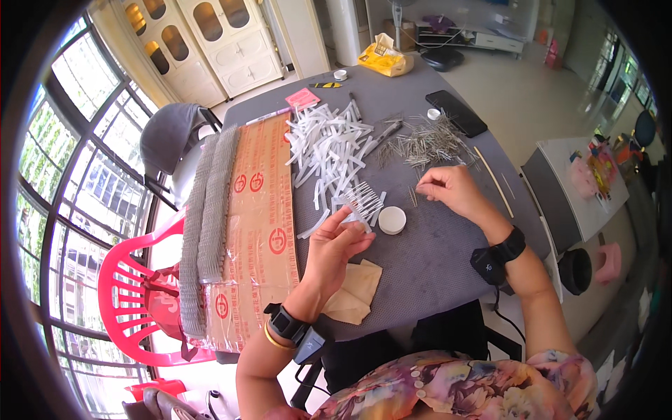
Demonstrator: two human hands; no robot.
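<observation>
My left hand (334, 246) holds a clear plastic strip (360, 201) with thin metal pins standing in it like a comb, just above the grey table (434, 259). My right hand (451, 189) rests on the table with fingers pinched at a thin metal pin near the loose pin pile (427, 143). A heap of clear plastic strips (329, 150) lies beyond my left hand. A small round white lid (392, 220) sits between my hands.
A cardboard sheet (255, 231) with two long grey finished rows (210, 210) lies left. Pliers (383, 133), a black phone (456, 112), a pen (269, 116), a pink pad (302, 98), a yellow bag (383, 59), brown paper (357, 290) and a red chair (133, 294) surround.
</observation>
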